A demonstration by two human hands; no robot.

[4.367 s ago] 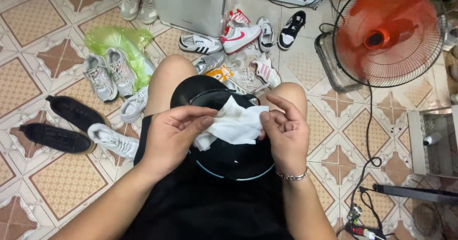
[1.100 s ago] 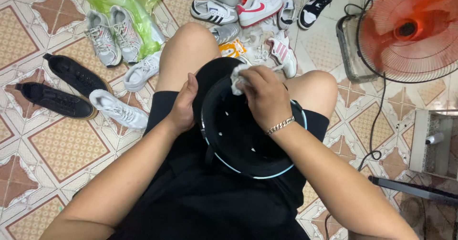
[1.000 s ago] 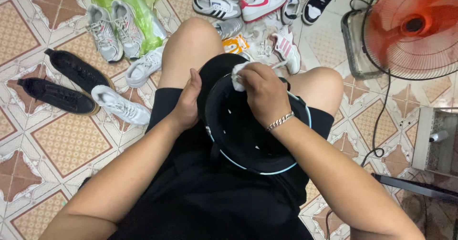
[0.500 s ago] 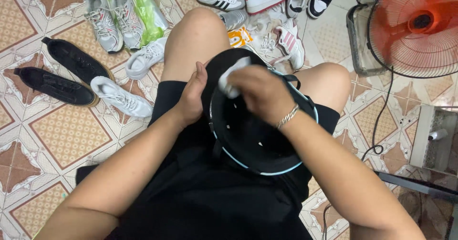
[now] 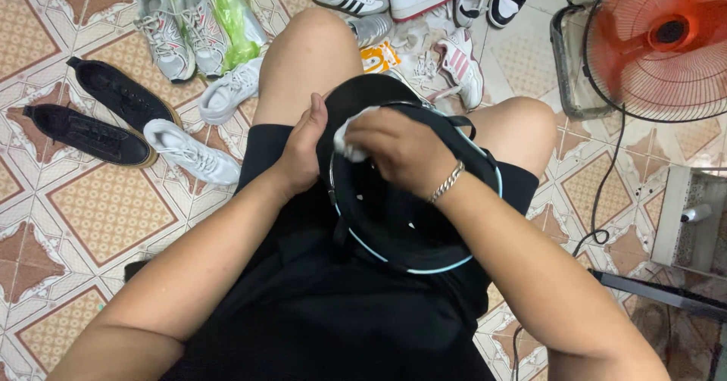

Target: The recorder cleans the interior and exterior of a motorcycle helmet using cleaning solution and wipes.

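Observation:
A black helmet [image 5: 409, 222] lies upside down on my lap, its rim edged in pale blue. My left hand [image 5: 303, 148] grips its left side and holds it steady. My right hand [image 5: 397, 150], with a silver chain bracelet on the wrist, presses a crumpled white cloth [image 5: 350, 140] against the inside of the helmet near its left rim. Most of the cloth is hidden under my fingers.
Several shoes lie on the patterned tile floor: black shoes [image 5: 98, 116] and white sneakers [image 5: 189, 150] at left, grey sneakers on a green bag [image 5: 219, 10], more pairs beyond my knees. A red fan [image 5: 666, 40] stands at right, its cable [image 5: 606, 192] trailing across the floor.
The cloth went from being held open in both hands to bunched in my right hand inside the helmet. My right hand has slid from the far rim to the left inner side.

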